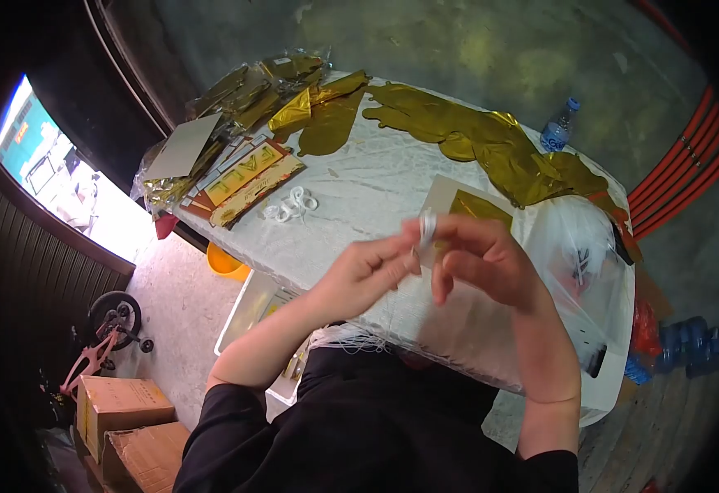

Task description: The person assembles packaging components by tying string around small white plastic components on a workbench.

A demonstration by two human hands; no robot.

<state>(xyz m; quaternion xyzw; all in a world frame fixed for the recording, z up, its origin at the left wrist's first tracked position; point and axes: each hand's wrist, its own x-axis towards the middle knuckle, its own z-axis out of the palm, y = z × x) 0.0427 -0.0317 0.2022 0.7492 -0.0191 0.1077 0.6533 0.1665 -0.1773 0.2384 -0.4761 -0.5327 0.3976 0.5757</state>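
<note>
over the table [343,185], inside its edge, string [428,224] is looping the gaping right hand [493,256]; i can't tell what left hand [368,273] is gripping.

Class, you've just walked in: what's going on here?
A person's left hand and right hand are together above the white table, with a small coil of white string at their fingertips; blur hides the exact grip. More looped string lies on the table; gold foil sheets stretch along its far side, near a standing bottle.

The head camera looks forward and down over the table [351,197].
</note>
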